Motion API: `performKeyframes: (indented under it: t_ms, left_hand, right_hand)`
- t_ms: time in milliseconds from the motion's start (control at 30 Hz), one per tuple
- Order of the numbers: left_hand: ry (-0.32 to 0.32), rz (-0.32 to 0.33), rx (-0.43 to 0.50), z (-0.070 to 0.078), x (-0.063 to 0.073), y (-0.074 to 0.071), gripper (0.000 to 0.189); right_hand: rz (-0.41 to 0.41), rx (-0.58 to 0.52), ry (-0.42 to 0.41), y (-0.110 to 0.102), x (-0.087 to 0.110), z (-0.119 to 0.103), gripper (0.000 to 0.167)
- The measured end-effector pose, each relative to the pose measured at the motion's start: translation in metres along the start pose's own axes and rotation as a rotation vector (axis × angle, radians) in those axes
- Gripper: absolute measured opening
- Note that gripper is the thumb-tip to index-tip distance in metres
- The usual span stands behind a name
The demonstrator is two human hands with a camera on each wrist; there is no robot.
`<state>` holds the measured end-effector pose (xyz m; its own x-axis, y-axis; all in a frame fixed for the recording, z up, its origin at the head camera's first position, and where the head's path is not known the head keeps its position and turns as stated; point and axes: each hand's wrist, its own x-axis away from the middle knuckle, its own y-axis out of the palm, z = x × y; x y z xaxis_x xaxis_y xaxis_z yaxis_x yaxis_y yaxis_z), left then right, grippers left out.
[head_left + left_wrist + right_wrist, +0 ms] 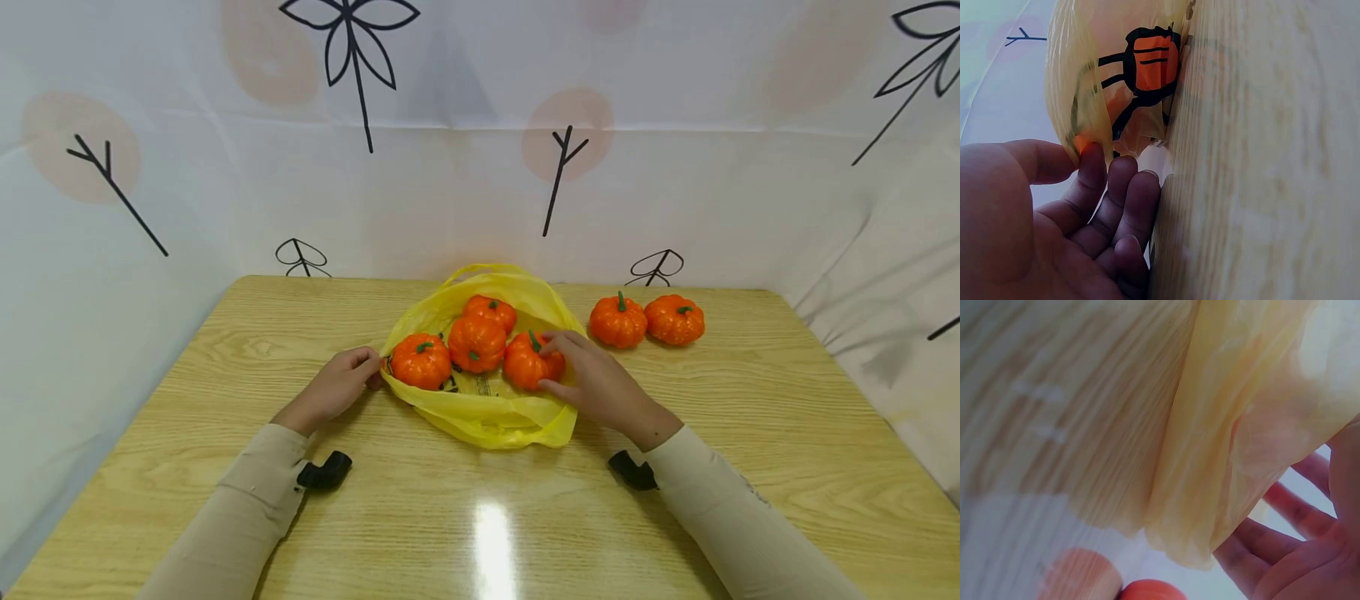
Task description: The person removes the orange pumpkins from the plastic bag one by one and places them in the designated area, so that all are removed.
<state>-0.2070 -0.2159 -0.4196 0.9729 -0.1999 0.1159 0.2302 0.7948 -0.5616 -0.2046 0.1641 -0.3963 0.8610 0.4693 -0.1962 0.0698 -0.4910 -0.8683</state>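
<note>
A yellow plastic bag (495, 421) lies on the table with its mouth spread wide. Several small orange pumpkins with green stems sit inside it, one of them a pumpkin (422, 362) at the left. My left hand (343, 385) pinches the bag's left edge between thumb and index finger; the left wrist view shows the other fingers loosely curled below the printed plastic (1154, 62). At the bag's right side my right hand (600, 379) reaches over the rim, thumb and fingers curled round the right-hand pumpkin (525, 363). In the right wrist view the bag's side (1210, 437) hides the fingertips.
Two more orange pumpkins, one upright (618, 322) and one tilted (677, 320), sit side by side right of the bag. The wooden table (405, 517) ends at a white patterned cloth (450, 192). A black curved piece (325, 472) shows at each wrist.
</note>
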Motion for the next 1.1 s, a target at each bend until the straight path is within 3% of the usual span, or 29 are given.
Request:
performKeyframes:
  t_ms: [533,1100]
  left_hand:
    - [0.011,-0.002,-0.003,-0.0006,-0.0008,-0.0007,0.034]
    - [0.0,-0.005,-0.017,0.0035,0.0009,-0.0009,0.036]
  right_hand:
    - [0.055,-0.003,-0.019,0.0015,0.0011,-0.002,0.036]
    - [-0.01,-0.008,0.042,0.001,0.0001,-0.0029,0.041]
